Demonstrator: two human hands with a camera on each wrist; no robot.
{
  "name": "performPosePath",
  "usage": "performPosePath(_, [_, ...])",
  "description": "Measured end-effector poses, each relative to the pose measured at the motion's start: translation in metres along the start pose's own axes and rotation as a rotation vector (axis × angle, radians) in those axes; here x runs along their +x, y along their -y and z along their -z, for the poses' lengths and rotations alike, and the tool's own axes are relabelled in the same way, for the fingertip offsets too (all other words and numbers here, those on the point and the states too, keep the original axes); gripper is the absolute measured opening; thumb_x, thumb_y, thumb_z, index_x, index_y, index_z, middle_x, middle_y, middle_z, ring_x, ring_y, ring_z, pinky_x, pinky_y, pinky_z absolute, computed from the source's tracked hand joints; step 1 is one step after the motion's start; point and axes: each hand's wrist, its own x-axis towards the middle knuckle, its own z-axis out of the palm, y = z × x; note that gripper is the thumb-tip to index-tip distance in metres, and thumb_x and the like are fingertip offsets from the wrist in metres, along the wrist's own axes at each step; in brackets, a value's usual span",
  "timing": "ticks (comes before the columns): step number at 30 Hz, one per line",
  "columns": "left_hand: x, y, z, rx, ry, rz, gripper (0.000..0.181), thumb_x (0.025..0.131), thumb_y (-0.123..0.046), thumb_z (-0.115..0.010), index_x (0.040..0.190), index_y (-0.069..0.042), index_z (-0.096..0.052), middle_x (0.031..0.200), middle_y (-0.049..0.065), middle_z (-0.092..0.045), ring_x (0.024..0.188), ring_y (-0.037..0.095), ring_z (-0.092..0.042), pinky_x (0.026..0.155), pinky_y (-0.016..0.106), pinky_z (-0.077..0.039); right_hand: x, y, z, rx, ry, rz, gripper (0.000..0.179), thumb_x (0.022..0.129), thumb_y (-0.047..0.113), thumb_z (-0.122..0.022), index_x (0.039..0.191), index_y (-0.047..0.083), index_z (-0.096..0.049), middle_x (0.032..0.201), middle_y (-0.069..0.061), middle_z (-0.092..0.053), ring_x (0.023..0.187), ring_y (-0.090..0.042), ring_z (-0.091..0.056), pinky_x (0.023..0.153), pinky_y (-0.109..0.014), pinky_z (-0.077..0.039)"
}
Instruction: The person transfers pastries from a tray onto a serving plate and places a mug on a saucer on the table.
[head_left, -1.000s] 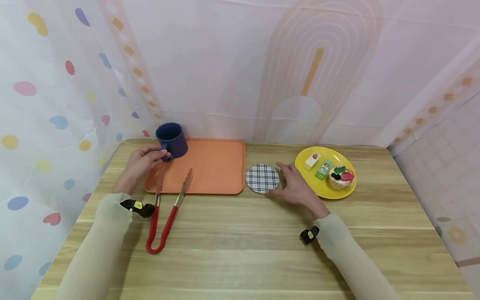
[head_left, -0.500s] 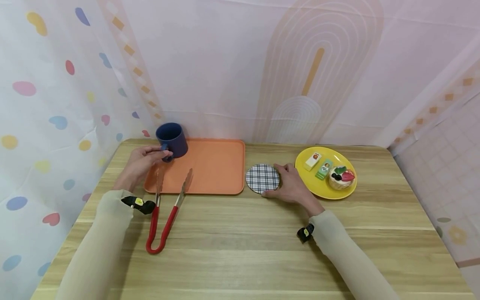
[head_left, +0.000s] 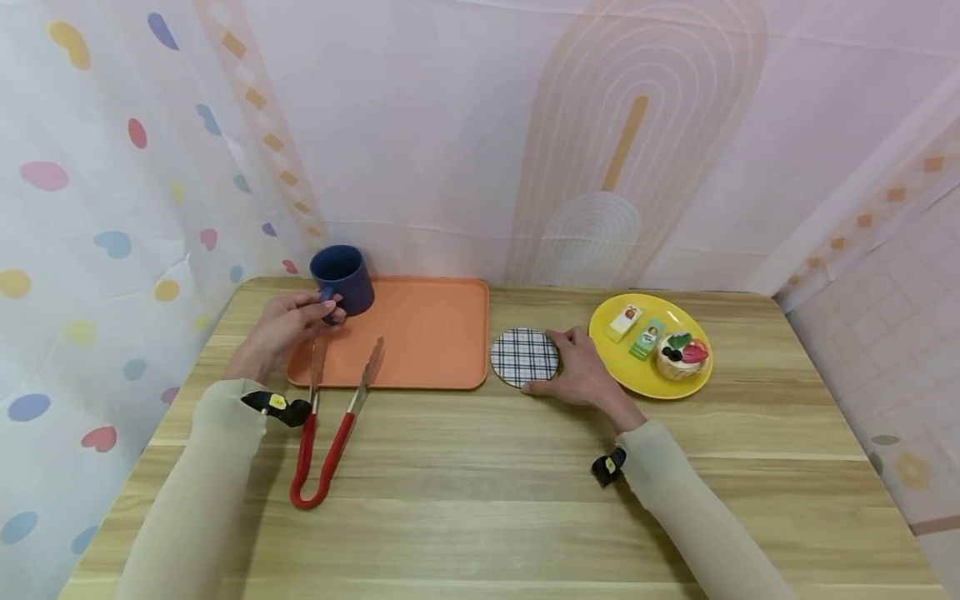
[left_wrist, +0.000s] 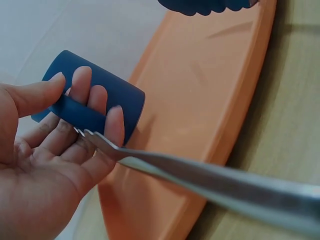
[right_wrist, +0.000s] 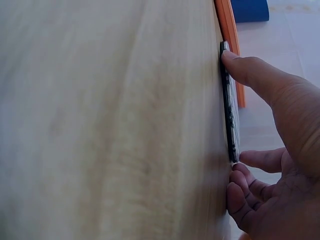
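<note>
A dark blue mug [head_left: 347, 279] is at the left end of the orange tray [head_left: 431, 333]; whether its base touches the tray, I cannot tell. My left hand [head_left: 281, 327] grips its handle [left_wrist: 77, 111], fingers passed through the loop and thumb on top. Flat on the table lies a round coaster [head_left: 523, 357] in black-and-white plaid, just right of the tray. Around the coaster's right side my right hand [head_left: 576, 371] holds its edge, thumb at the near side and fingers at the far side, as the right wrist view [right_wrist: 231, 107] also shows.
Red-handled metal tongs [head_left: 322, 450] lie spread, tips over the tray's front edge, close to the left wrist. Right of the right hand, a yellow plate [head_left: 621, 364] bears two small cartons [head_left: 636, 329] and a fruit-topped cupcake [head_left: 680, 357]. Patterned curtains [head_left: 420, 150] hang behind the table.
My right hand has moved slightly left and closed onto the coaster's edge. My left hand stays on the mug handle, and the mug has hardly moved.
</note>
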Motion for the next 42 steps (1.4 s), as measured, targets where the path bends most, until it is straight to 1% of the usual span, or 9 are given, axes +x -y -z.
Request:
performPosePath(4, [0.001, 0.002, 0.001, -0.026, 0.049, -0.014, 0.053, 0.101, -0.019, -0.064, 0.140, 0.011, -0.044, 0.108, 0.000, -0.068, 0.094, 0.012, -0.069, 0.093, 0.029, -0.058, -0.001, 0.000, 0.000, 0.019, 0.006, 0.004, 0.099, 0.077, 0.052, -0.086, 0.155, 0.009, -0.042, 0.133, -0.018, -0.044, 0.121, -0.032, -0.046, 0.105, -0.049, -0.044])
performPosePath(9, [0.002, 0.003, 0.000, -0.049, 0.063, -0.020, 0.048, 0.101, -0.020, -0.064, 0.134, 0.012, -0.048, 0.097, 0.000, -0.067, 0.090, 0.011, -0.066, 0.091, 0.032, -0.059, -0.001, 0.000, 0.000, 0.022, 0.000, 0.013, 0.095, 0.076, 0.051, -0.086, 0.153, 0.012, -0.045, 0.133, -0.018, -0.045, 0.121, -0.033, -0.047, 0.105, -0.049, -0.045])
performPosePath(14, [0.002, 0.004, -0.002, -0.040, 0.051, -0.039, 0.039, 0.102, -0.018, -0.063, 0.126, 0.010, -0.052, 0.093, -0.002, -0.067, 0.086, 0.010, -0.065, 0.089, 0.030, -0.059, -0.001, -0.002, 0.000, 0.027, -0.001, 0.008, 0.096, 0.076, 0.051, -0.086, 0.153, 0.012, -0.045, 0.133, -0.017, -0.045, 0.121, -0.033, -0.048, 0.105, -0.049, -0.045])
performPosePath(18, [0.002, 0.005, -0.002, -0.049, 0.036, -0.039, 0.032, 0.102, -0.016, -0.062, 0.121, 0.009, -0.053, 0.091, -0.002, -0.068, 0.084, 0.009, -0.065, 0.086, 0.027, -0.059, 0.001, -0.003, -0.002, 0.036, 0.004, 0.006, 0.097, 0.076, 0.051, -0.086, 0.154, 0.011, -0.044, 0.134, -0.017, -0.044, 0.121, -0.032, -0.048, 0.105, -0.049, -0.045])
performPosePath(27, [0.002, 0.005, -0.005, -0.065, -0.026, -0.059, 0.011, 0.101, -0.017, -0.064, 0.104, -0.006, -0.065, 0.087, -0.004, -0.070, 0.081, 0.009, -0.067, 0.078, 0.024, -0.059, -0.001, -0.002, -0.001, 0.068, 0.002, 0.001, 0.097, 0.076, 0.049, -0.087, 0.154, 0.010, -0.044, 0.136, -0.017, -0.043, 0.122, -0.032, -0.047, 0.107, -0.049, -0.044])
performPosePath(32, [-0.001, 0.000, -0.006, -0.084, -0.028, -0.072, 0.009, 0.102, -0.016, -0.063, 0.103, -0.007, -0.065, 0.087, -0.003, -0.071, 0.082, 0.010, -0.067, 0.077, 0.024, -0.059, 0.000, -0.003, -0.001, 0.068, 0.010, 0.004, 0.097, 0.077, 0.049, -0.087, 0.154, 0.010, -0.043, 0.137, -0.017, -0.042, 0.124, -0.032, -0.047, 0.108, -0.049, -0.043])
performPosePath(38, [-0.005, -0.008, -0.009, -0.095, -0.023, -0.099, 0.013, 0.100, -0.016, -0.066, 0.106, -0.005, -0.064, 0.090, -0.001, -0.070, 0.083, 0.011, -0.067, 0.078, 0.025, -0.059, 0.001, -0.004, -0.001, 0.073, 0.012, -0.001, 0.099, 0.076, 0.049, -0.087, 0.155, 0.010, -0.041, 0.138, -0.017, -0.041, 0.125, -0.033, -0.046, 0.109, -0.050, -0.043])
performPosePath(42, [-0.008, -0.010, -0.011, -0.101, -0.015, -0.108, 0.013, 0.100, -0.016, -0.065, 0.105, -0.004, -0.064, 0.090, 0.000, -0.070, 0.082, 0.011, -0.067, 0.077, 0.026, -0.059, 0.000, -0.004, -0.002, 0.078, 0.013, -0.002, 0.099, 0.077, 0.048, -0.087, 0.155, 0.010, -0.041, 0.139, -0.018, -0.041, 0.125, -0.033, -0.046, 0.109, -0.050, -0.043])
